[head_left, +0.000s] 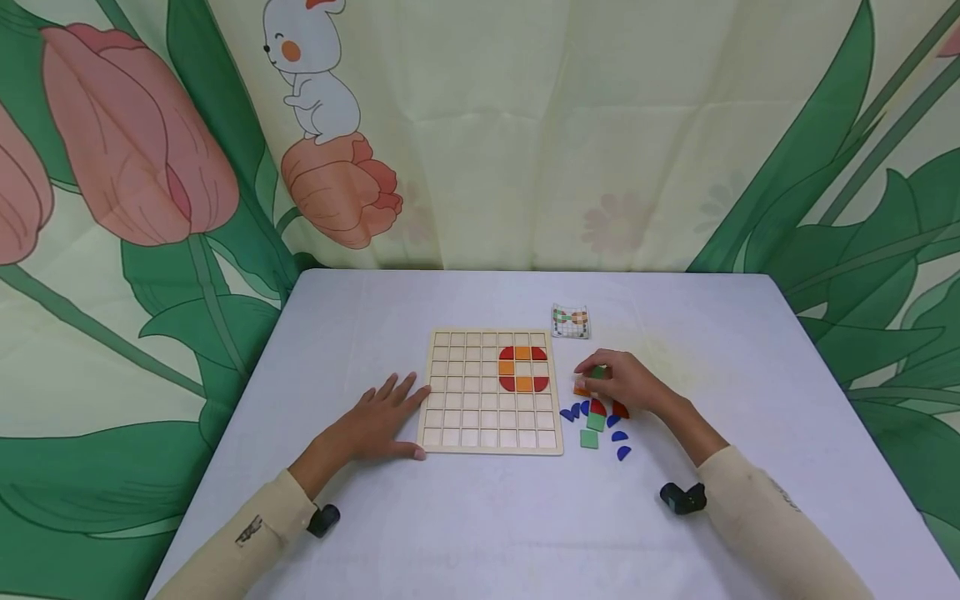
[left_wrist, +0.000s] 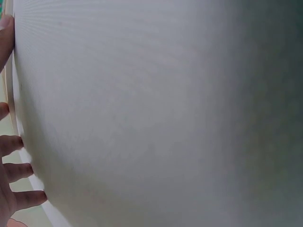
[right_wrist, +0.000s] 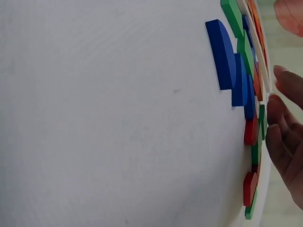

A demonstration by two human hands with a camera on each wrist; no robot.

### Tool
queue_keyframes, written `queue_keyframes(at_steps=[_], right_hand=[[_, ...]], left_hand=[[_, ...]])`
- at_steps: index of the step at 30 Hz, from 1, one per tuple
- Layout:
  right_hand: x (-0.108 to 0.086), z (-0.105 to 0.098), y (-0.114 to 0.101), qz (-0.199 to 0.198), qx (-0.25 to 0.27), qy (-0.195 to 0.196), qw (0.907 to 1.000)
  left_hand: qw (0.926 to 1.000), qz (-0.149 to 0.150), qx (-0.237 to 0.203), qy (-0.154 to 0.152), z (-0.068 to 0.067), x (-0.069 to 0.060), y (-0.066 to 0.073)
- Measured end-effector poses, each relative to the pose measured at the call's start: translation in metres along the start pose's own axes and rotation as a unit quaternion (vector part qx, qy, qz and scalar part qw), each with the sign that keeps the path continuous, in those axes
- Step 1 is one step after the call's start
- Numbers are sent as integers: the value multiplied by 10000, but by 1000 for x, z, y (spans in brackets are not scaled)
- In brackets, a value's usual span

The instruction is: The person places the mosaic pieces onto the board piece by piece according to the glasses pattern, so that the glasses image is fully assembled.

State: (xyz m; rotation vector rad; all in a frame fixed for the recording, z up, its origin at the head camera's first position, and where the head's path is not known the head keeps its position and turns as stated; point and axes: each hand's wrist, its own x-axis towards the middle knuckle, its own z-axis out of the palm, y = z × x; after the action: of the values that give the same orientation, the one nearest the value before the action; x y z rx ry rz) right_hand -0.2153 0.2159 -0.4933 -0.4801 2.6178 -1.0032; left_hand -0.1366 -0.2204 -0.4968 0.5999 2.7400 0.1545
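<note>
In the head view, we see the tabletop point(head_left: 465, 533) reaching well past the board point(head_left: 472, 398) on both sides, with room between its near edge and us. The board's grid holds red and orange pieces point(head_left: 522, 353) at upper right. Our left hand point(head_left: 378, 423), fingers spread and released, touches its left edge; our right hand point(head_left: 618, 382) is over loose pieces point(head_left: 589, 439) beside its right edge

In the left wrist view, our fingers lie straight

In the right wrist view, we cannot tell whether our fingers grasp anything
</note>
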Motion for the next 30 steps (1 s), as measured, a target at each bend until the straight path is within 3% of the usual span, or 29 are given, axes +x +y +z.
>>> queue_keyframes(at_steps=[7, 19, 30], right_hand=[[-2, 0, 1, -15, -457, 52, 9989], [1, -2, -2, -189, -950, -436, 9943], [0, 0, -4, -150, -614, -667, 9958]], left_hand=[[10000, -1, -6, -37, -3, 0, 1], [10000, -3, -22, -42, -4, 0, 3], [9998, -62, -48, -192, -6, 2, 6]])
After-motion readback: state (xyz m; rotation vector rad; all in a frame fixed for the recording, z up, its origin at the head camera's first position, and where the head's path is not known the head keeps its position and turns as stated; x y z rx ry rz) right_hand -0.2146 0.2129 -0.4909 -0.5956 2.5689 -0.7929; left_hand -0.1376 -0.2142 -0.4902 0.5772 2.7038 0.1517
